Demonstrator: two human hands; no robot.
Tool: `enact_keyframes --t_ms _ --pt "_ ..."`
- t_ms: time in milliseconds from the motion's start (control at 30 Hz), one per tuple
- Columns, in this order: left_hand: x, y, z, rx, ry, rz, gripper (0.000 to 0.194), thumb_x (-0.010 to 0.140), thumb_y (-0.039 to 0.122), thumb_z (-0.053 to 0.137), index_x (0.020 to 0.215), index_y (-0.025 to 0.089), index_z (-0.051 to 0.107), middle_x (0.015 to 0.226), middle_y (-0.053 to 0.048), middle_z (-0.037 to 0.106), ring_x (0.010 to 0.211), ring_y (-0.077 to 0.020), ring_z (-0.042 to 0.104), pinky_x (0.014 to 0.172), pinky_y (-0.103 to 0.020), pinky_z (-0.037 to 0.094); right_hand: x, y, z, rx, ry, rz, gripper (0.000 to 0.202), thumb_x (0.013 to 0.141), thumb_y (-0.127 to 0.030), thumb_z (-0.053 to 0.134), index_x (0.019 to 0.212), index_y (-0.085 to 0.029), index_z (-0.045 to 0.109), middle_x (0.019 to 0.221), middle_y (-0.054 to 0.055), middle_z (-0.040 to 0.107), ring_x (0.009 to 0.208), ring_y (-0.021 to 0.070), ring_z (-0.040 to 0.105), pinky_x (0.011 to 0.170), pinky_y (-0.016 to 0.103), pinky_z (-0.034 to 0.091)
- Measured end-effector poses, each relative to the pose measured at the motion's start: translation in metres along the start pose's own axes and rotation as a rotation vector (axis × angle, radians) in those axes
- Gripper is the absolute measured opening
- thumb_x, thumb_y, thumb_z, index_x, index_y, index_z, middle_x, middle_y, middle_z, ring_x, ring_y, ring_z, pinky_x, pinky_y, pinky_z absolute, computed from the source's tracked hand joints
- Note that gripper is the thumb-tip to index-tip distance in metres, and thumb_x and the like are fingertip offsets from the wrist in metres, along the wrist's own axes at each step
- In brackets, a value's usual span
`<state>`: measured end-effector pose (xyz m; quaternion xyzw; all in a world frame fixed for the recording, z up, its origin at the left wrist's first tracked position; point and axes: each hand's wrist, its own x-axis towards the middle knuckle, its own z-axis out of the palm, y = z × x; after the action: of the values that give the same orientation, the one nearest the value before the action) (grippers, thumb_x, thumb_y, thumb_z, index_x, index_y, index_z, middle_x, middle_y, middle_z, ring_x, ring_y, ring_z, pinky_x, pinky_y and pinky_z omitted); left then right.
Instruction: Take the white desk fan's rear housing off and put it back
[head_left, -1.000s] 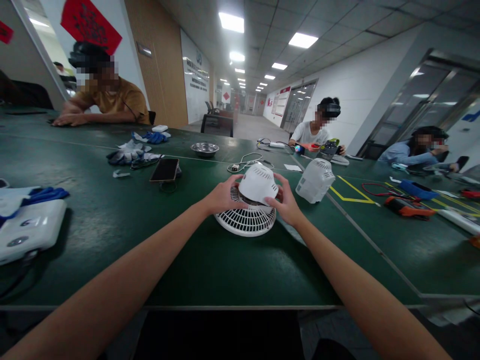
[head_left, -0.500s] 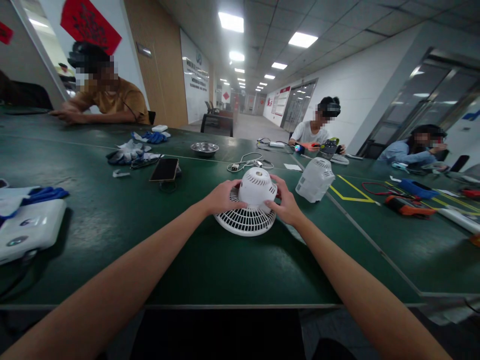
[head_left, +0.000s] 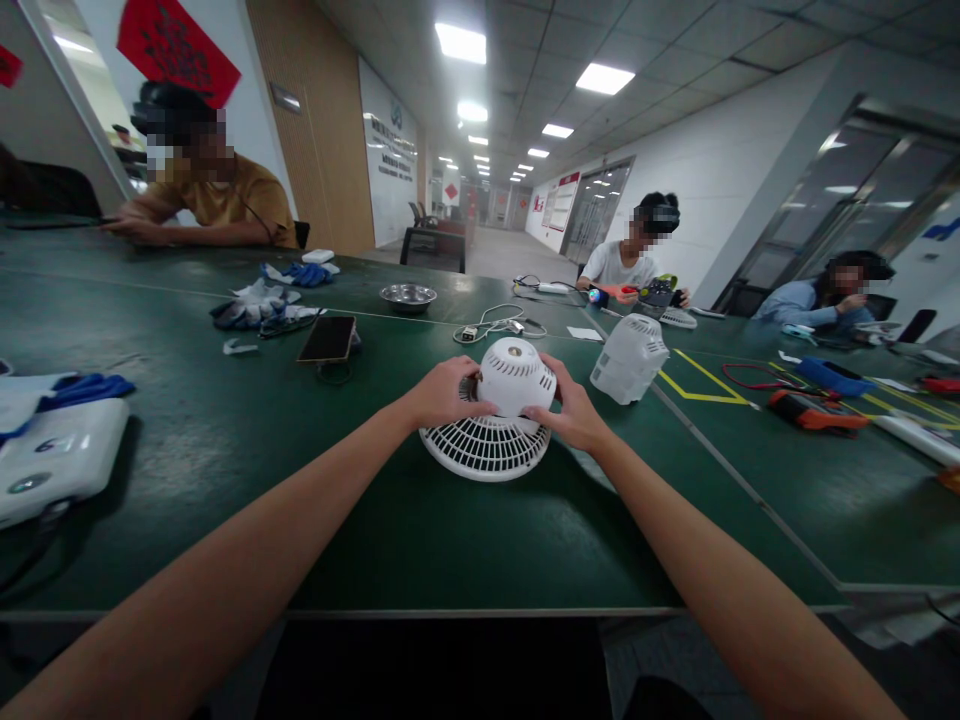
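I have the white cover (head_left: 517, 385) between both hands, over the round fan guard (head_left: 484, 452), which lies flat on the table (head_left: 420, 550) right in front of me. My left hand (head_left: 452, 392) is curled on one side and my right hand (head_left: 571, 408) on the other, thumbs toward me, fingers mostly hidden behind. Gripping it from opposite sides probably keeps it steady and centred, and the flat guard makes a stable base beneath. Whether the cover's lower edge is fully seated, I can't tell.

Its rounded crown, with a small round hole, points up; the wider end faces down to the guard. It has no marked long side; the line through the crown runs roughly upright. The side slots show toward my right. A translucent plastic housing (head_left: 631, 362) stands beyond my right hand, apart from my work.
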<state>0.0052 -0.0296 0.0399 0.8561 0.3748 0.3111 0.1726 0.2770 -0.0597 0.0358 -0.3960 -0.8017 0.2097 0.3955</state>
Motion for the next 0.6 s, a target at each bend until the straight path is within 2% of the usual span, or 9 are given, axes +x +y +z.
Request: enact_keyframes --t_ms 133,300,467,600 --pt "-0.003 0.005 -0.004 -0.016 -0.015 0.033 0.060 0.073 0.058 0.077 0.118 0.019 0.070 0.120 -0.014 0.064 0.109 -0.0319 0.061 0.095 -0.048 0.049 -0.001 -0.006 -0.002 -0.016 0.008 -0.041 0.083 0.077 -0.047 0.078 0.149 -0.029 0.041 0.142 0.009 0.058 0.123 0.0331 0.060 0.106 0.053 0.049" --pt "-0.006 0.010 -0.006 -0.008 -0.031 0.055 0.060 0.077 0.061 0.073 0.119 0.017 0.069 0.123 -0.015 0.063 0.111 -0.0317 0.060 0.097 -0.046 0.048 -0.001 -0.007 -0.002 -0.006 -0.009 -0.005 0.079 0.079 -0.050 0.076 0.147 -0.028 0.044 0.134 0.009 0.064 0.117 0.0320 0.064 0.102 0.051 0.051" --pt "-0.004 0.004 -0.003 0.091 -0.013 0.050 0.064 0.077 0.064 0.069 0.119 0.016 0.070 0.118 -0.016 0.064 0.109 -0.0339 0.056 0.097 -0.051 0.045 -0.001 -0.005 -0.002 -0.019 -0.044 0.053 0.077 0.079 -0.052 0.075 0.146 -0.029 0.045 0.124 0.008 0.069 0.109 0.0315 0.067 0.099 0.055 0.053" --pt "-0.003 -0.001 -0.002 0.098 -0.025 0.039 0.068 0.077 0.066 0.068 0.124 0.016 0.069 0.120 -0.016 0.063 0.108 -0.0344 0.054 0.096 -0.051 0.044 0.000 -0.003 -0.002 -0.009 -0.066 0.065 0.077 0.080 -0.051 0.076 0.146 -0.029 0.044 0.124 0.009 0.069 0.108 0.0312 0.067 0.099 0.055 0.054"
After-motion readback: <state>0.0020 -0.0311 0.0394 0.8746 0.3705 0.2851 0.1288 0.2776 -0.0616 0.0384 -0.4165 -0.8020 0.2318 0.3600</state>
